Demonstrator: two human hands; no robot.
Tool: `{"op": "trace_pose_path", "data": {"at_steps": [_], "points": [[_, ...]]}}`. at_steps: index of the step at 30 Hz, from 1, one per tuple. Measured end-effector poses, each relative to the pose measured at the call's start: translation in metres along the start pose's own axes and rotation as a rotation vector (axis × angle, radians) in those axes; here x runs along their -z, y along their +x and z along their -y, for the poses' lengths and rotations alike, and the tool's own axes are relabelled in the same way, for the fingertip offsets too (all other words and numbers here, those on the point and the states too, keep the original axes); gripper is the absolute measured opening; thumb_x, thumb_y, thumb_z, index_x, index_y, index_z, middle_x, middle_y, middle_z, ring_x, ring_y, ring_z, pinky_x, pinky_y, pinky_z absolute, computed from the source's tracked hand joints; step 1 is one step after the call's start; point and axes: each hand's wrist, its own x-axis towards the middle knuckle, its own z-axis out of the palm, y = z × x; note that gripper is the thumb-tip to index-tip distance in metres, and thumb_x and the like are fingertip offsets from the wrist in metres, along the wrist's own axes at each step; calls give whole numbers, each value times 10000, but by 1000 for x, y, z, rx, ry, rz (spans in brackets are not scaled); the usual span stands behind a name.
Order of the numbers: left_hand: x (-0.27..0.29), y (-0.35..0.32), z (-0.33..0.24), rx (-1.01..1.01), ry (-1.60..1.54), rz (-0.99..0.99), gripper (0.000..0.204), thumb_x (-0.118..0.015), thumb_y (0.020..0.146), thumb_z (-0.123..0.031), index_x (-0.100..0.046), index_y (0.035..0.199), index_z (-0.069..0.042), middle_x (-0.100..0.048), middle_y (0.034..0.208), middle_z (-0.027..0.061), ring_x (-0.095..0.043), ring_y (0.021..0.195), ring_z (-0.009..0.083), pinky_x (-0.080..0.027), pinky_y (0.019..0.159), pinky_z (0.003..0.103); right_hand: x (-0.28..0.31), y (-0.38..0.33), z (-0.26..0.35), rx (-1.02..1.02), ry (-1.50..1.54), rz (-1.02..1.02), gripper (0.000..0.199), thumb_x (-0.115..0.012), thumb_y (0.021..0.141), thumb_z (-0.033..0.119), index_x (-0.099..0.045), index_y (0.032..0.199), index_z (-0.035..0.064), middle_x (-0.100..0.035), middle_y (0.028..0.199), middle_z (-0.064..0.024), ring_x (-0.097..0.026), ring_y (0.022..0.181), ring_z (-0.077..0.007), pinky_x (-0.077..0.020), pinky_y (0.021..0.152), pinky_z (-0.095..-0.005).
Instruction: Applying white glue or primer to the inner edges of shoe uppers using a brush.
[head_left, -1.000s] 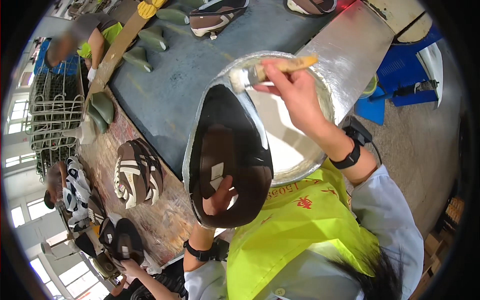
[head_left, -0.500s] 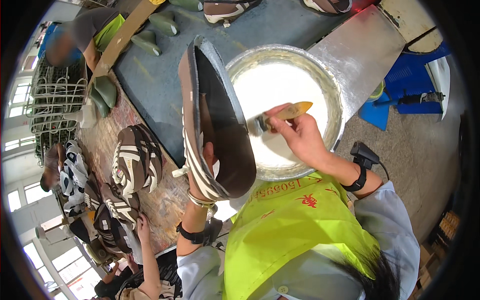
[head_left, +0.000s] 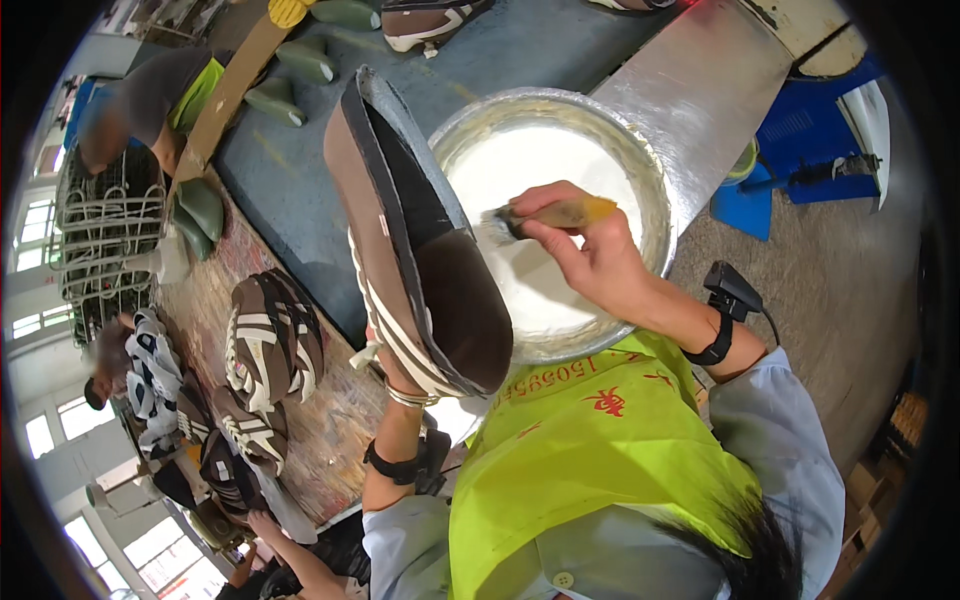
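Note:
My left hand (head_left: pixel 392 368) is inside a brown shoe upper with white stripes (head_left: pixel 420 250) and holds it tilted on edge, bottom side facing right. A small brush with a yellow handle (head_left: pixel 555 215) sits in my right hand (head_left: pixel 590 255), its bristles touching the shoe's bottom edge. Just behind the brush stands a large metal bowl (head_left: pixel 655 190) full of white glue. Both wrists wear black bands.
Several more brown striped shoe uppers (head_left: pixel 272 345) lie on the worn bench at my left. Green shoe lasts (head_left: pixel 305 62) rest on the grey belt. Other people work at the far left and lower left. A blue crate (head_left: pixel 800 140) stands on the floor at the right.
The shoe has turned from sole-up flat to standing on edge. My right hand brought the brush from the bowl's far rim down to the shoe's bottom edge.

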Motion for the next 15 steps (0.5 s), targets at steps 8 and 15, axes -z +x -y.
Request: {"op": "trace_pose_path", "data": {"at_steps": [8,15], "points": [[25,32,32,-139,-87,226,480,-334,949,-383,-423,1303,-70,-523,1243,79,-540,1078,231,-436,963,360,7,1,-9,29,-93,247,219,-572,778,-124,-598,962,-8,-613,986,-114,-624,887,-199,-510,779,-280],[39,61,38,-158,-180,313,521,-315,968,-393,-351,1343,-33,-439,1325,96,-441,1191,211,-322,1048,340,16,31,16,-96,26,508,142,-577,831,-49,-569,971,-27,-603,947,-97,-617,875,-199,-493,765,-287]]}}
